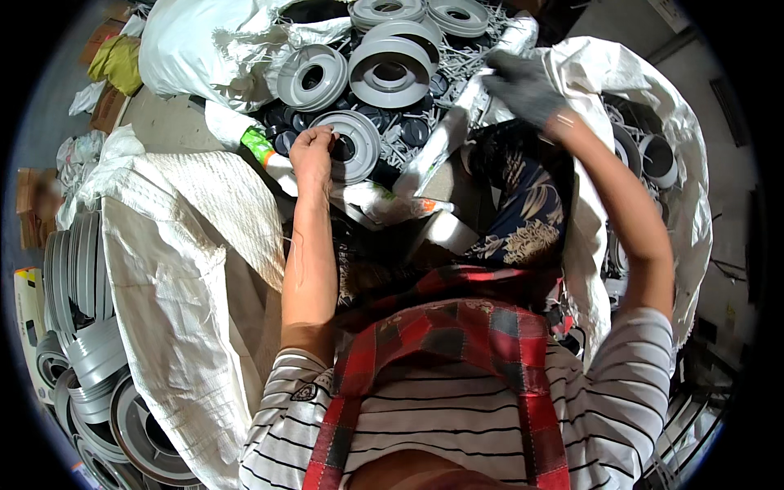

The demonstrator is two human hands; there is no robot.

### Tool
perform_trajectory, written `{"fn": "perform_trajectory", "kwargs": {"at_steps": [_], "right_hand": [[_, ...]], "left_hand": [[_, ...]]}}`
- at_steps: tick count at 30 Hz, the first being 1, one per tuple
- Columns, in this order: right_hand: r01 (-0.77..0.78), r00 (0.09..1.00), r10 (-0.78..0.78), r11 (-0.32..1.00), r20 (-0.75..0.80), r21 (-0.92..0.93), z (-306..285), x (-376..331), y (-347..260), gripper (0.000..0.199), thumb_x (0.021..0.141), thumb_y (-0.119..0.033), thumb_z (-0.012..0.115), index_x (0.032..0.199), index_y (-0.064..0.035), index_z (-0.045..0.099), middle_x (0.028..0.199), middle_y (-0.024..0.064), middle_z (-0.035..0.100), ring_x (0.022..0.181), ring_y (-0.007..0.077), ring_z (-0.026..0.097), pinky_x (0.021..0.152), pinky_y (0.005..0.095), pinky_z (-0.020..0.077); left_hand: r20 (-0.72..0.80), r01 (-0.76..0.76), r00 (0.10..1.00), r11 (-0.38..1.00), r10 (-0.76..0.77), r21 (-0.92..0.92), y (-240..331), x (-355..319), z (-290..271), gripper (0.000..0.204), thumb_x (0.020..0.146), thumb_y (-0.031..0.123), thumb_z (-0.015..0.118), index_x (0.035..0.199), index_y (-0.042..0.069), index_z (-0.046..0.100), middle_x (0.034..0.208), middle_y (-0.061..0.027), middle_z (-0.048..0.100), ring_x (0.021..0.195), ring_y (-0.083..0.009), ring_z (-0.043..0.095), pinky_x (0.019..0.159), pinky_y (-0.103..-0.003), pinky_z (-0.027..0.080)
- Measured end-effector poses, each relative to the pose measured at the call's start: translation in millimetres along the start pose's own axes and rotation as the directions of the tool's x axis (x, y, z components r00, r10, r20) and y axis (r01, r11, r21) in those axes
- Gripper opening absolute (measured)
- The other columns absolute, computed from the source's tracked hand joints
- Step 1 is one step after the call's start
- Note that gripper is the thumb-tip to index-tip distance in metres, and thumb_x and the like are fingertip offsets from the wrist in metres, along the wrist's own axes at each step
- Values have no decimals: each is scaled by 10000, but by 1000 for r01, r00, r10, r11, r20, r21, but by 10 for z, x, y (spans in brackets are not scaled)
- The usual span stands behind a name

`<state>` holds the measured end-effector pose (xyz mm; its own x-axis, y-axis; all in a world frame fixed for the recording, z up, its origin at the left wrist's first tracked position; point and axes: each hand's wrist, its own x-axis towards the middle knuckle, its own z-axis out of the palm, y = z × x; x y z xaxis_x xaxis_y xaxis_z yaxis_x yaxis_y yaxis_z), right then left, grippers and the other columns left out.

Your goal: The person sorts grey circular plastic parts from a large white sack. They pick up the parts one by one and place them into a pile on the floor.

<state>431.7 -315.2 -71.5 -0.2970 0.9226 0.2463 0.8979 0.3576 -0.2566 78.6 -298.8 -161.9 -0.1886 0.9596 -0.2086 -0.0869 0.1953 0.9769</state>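
Reaching forward, the left hand (314,155) pinches a grey disc (366,144); the right hand (523,88) angles inward, its grip unclear

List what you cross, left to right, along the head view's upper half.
Yellow bag → bare left hand → grey ring beside it → gloved right hand → grey plastic piece in the right-hand sack.

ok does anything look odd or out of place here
The hands don't match: the right hand wears a dark grey glove, while the left hand, at a grey ring, is bare. Thin grey sticks also lie jumbled, pointing every way, near dark caps. Nothing else clearly stands out.
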Motion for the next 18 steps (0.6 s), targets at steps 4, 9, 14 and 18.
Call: {"fn": "perform_trajectory", "kwargs": {"at_steps": [4,9,14,18], "right_hand": [[-218,949,216,976,230,-15,876,1020,-278,485,812,-380,541,1109,-2,480,1001,267,586,961,394,568,839,429,454],[-111,992,114,991,49,-69,1379,1331,135,298,779,-233,522,968,-8,571,889,229,620,870,392,595,744,454,478],[102,984,-122,983,130,150,1188,1198,-332,416,812,-394,545,937,2,575,803,222,595,825,365,570,795,412,447],[-187,930,-40,805,365,564,1155,1119,-442,461,811,-461,563,823,-1,578,733,196,591,735,319,586,688,391,461]], "left_hand": [[-53,48,997,990,-55,-133,113,-6,24,162,880,99,518,902,-55,565,909,-125,633,752,-166,622,676,-229,476],[-27,18,999,991,-21,-134,223,-31,75,280,869,165,586,1024,-65,545,947,-129,628,809,-171,612,742,-250,468],[169,-53,978,933,120,-355,416,-146,246,424,832,154,637,1146,-84,481,1003,-170,608,926,-196,592,856,-278,445],[65,-3,997,889,38,-457,532,-185,156,327,836,153,630,1067,-57,530,942,-148,621,829,-198,616,771,-323,499]]}}
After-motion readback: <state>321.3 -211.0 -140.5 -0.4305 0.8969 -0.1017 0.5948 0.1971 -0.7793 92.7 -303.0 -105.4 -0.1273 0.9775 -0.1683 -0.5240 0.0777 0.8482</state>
